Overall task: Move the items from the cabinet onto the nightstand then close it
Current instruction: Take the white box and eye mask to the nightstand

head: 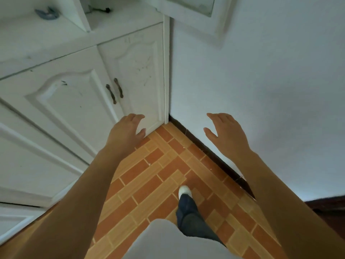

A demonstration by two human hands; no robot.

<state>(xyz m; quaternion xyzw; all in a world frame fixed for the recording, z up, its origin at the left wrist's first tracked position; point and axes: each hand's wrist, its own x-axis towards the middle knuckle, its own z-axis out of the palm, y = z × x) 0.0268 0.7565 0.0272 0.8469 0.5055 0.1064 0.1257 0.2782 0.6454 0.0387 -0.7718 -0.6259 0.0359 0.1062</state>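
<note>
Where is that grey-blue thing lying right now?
The grey-blue object lies at the top left of the head view, on the white cabinet's open shelf, above the closed doors.

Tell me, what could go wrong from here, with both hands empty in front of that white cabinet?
The upper glass door hangs open above the person's head height; they might bump it while stepping in.

The lower doors are shut, and the left hand and right hand are short of the handles.

The blue item and dark item on the shelf look small, so could be dropped.
</note>
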